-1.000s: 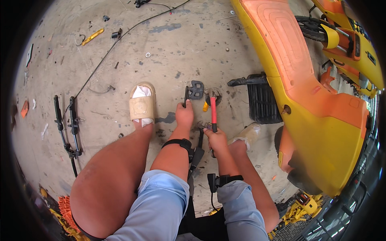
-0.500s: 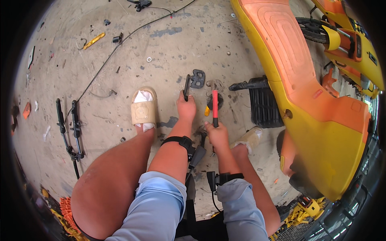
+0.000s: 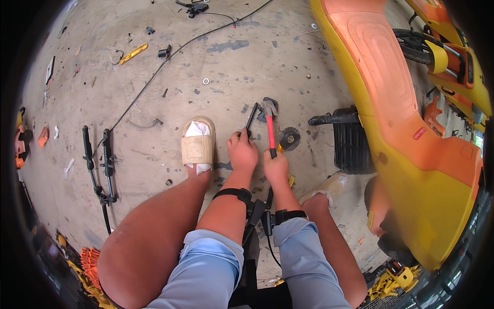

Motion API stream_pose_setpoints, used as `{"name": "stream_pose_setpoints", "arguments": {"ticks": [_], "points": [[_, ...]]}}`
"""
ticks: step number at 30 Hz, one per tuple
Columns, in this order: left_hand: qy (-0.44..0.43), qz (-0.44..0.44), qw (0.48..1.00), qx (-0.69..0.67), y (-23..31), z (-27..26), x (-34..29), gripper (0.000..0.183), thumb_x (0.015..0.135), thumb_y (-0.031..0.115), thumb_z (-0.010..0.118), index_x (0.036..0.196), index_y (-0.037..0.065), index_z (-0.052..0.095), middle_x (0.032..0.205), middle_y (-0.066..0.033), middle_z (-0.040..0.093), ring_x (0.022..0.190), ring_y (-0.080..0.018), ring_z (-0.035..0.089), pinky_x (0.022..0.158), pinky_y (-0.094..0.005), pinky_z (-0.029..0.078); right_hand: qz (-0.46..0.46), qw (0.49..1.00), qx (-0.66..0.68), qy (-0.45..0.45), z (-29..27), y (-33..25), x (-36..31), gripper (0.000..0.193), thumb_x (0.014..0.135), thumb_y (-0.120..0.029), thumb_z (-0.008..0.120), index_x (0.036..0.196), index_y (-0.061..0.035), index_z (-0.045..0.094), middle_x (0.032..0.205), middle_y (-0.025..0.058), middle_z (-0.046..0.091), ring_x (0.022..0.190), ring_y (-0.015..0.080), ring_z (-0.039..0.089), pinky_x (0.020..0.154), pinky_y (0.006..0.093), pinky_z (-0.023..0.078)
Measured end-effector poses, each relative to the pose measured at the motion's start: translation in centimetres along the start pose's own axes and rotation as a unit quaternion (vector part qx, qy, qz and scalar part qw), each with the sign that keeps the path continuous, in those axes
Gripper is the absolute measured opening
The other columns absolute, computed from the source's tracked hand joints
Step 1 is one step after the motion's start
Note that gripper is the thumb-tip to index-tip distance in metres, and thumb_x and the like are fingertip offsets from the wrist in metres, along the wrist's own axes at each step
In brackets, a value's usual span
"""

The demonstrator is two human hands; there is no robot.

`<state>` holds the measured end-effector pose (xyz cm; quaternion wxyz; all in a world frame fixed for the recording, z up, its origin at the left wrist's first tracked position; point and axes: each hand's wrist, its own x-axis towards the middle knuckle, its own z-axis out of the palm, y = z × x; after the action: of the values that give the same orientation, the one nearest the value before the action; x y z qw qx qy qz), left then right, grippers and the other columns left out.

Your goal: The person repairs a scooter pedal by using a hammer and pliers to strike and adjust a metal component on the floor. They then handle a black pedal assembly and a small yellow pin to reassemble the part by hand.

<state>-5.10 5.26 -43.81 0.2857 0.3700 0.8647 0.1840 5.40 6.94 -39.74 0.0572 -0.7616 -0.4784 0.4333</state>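
Note:
My left hand (image 3: 243,153) is closed around the lower end of a black crank arm (image 3: 251,117), which points up and slightly right. At its far end is a black pedal (image 3: 273,102), partly covered by the hammer head. My right hand (image 3: 276,167) grips a claw hammer (image 3: 271,133) by its red and black handle. The hammer's metal head overlaps the pedal in view; whether they touch I cannot tell. Just right of the hammer lies a black round disc (image 3: 289,138) with a yellow piece beside it.
A large orange and yellow body shell (image 3: 383,67) stands on the right, with a black ribbed part (image 3: 352,147) against it. On the left lies a black two-legged fork (image 3: 107,165). A black cable (image 3: 154,72), a yellow strip (image 3: 134,54) and small parts are scattered over the concrete floor.
The view has shifted, so floor items sit further right. The hammer head has come over the pedal, which was uncovered before. The crank arm now leans more to the right.

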Motion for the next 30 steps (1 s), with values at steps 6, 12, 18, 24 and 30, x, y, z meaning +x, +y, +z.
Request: {"name": "stream_pose_setpoints", "arguments": {"ticks": [6,12,18,24,30], "points": [[-0.036,-0.028,0.999,0.002,0.5,-0.5,0.1,0.054,0.082,0.014,0.061,0.136,0.010,0.055,0.130,-0.0152,0.053,0.117,-0.0362,0.048,0.100,-0.0445,0.044,0.017,0.998,0.061,-0.022,-2.4,-3.1,0.0,0.035,0.088,-0.032,0.067,0.078,0.0012,0.065,0.062,0.0079,0.059,0.056,0.0180,0.054,0.056,0.0359,0.044],[-0.039,-0.103,0.993,-0.051,0.6,-0.2,-0.4,0.058,0.082,0.013,0.059,0.139,0.009,0.050,0.132,-0.0160,0.051,0.117,-0.0377,0.047,0.101,-0.0457,0.042,-0.206,0.958,0.177,0.086,-12.7,-15.0,-2.7,0.026,0.094,-0.021,0.067,0.081,-0.0012,0.057,0.064,-0.0017,0.052,0.058,0.0075,0.047,0.051,0.0279,0.039],[0.005,-0.172,0.979,-0.109,0.3,-1.9,-0.7,0.061,0.082,0.009,0.056,0.140,-0.003,0.041,0.132,-0.0247,0.048,0.121,-0.0423,0.045,0.106,-0.0466,0.037,-0.315,0.845,0.426,0.065,-13.6,-15.5,-6.4,0.024,0.097,-0.012,0.056,0.076,-0.0059,0.047,0.056,0.0021,0.048,0.047,0.0112,0.047,0.046,0.0263,0.041],[0.099,-0.322,0.922,-0.191,1.4,-2.3,-2.1,0.058,0.081,0.002,0.051,0.137,-0.010,0.039,0.132,-0.0309,0.048,0.128,-0.0449,0.042,0.110,-0.0474,0.034,0.009,0.997,-0.015,-0.074,0.0,0.0,-2.1,0.022,0.082,-0.018,0.061,0.073,0.0016,0.059,0.059,0.0077,0.056,0.053,0.0183,0.054,0.053,0.0359,0.044],[0.165,-0.329,0.910,-0.191,3.2,-5.2,-0.6,0.056,0.080,0.002,0.051,0.133,-0.012,0.042,0.122,-0.0285,0.055,0.118,-0.0410,0.052,0.102,-0.0460,0.041,-0.026,0.990,0.140,0.003,-3.6,-5.4,-5.8,0.024,0.082,-0.021,0.063,0.081,0.0025,0.063,0.065,0.0154,0.061,0.065,0.0280,0.064,0.063,0.0405,0.049]]}}
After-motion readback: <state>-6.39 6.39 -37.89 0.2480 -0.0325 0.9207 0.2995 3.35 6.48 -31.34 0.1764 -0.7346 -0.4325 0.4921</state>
